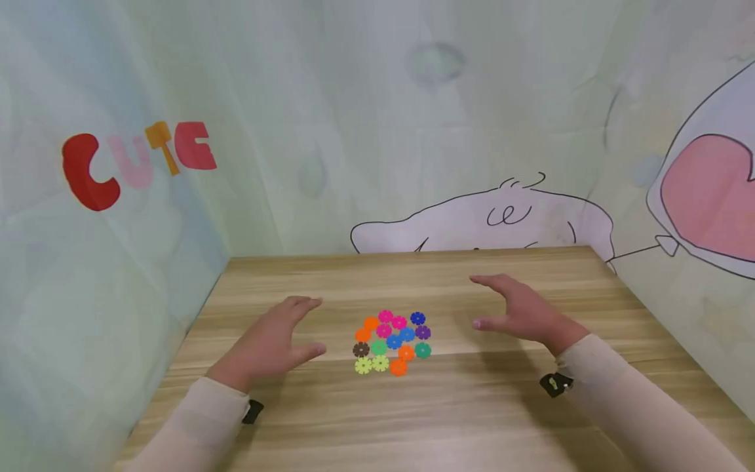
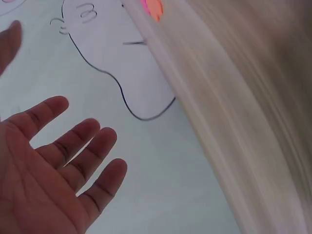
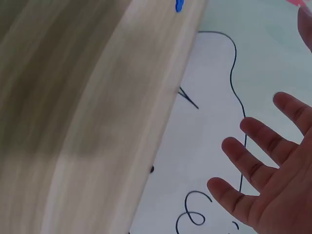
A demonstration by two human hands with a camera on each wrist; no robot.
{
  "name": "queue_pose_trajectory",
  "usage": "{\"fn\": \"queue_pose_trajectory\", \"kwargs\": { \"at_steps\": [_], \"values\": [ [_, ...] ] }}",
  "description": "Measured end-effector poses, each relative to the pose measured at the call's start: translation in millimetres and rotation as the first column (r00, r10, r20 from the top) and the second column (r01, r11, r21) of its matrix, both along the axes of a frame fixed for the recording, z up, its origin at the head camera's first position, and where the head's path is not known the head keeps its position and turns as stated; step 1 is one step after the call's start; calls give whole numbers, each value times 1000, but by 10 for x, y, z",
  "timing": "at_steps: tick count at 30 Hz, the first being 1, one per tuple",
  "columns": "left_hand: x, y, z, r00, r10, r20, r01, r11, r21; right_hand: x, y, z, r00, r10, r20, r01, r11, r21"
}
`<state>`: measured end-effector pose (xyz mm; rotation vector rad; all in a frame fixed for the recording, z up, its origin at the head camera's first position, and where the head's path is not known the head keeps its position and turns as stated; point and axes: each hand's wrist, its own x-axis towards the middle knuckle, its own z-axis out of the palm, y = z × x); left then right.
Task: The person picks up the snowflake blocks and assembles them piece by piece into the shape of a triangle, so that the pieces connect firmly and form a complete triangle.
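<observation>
Several flat, notched plastic discs lie in a loose cluster mid-table in the head view. Among them are a pink disc (image 1: 386, 316), a dark blue disc (image 1: 417, 318), a brown disc (image 1: 361, 349), a teal disc (image 1: 423, 350), a yellow-green disc (image 1: 363, 366) and an orange disc (image 1: 398, 368). To the left of the cluster is my left hand (image 1: 268, 344), thumb and fingers spread, holding nothing. My right hand (image 1: 519, 311) is held to the right of the discs, likewise spread and bare. Both wrist views show the left palm (image 2: 36, 180) and right palm (image 3: 287, 195) with fingers apart.
The wood-grain table (image 1: 354, 426) reaches back to a pale printed curtain (image 1: 283, 131) with a cartoon drawing. Curtain panels also border the table's left and right sides. A small black strap piece (image 1: 556, 385) sits at the right wrist, another (image 1: 252, 412) at the left.
</observation>
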<state>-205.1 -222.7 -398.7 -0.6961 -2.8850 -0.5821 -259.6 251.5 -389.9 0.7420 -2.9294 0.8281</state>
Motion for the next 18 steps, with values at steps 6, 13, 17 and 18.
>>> {"fn": "queue_pose_trajectory", "kwargs": {
  "at_steps": [6, 13, 17, 18],
  "values": [
    [48, 205, -73, 998, -63, 18, 63, 998, -3, 10, -174, -135, 998, 29, 49, -30, 999, 14],
    [48, 388, -125, 987, -74, 140, 70, 997, 33, 8, -377, -261, 994, 73, 85, -75, 997, 26],
    [4, 486, -177, 969, -69, 238, 59, 997, 49, 11, -516, -302, 991, 83, 101, -88, 995, 45],
    [-10, 508, -192, 961, -67, 267, 55, 997, 53, 9, -551, -311, 991, 89, 102, -95, 994, 55]
  ]
}}
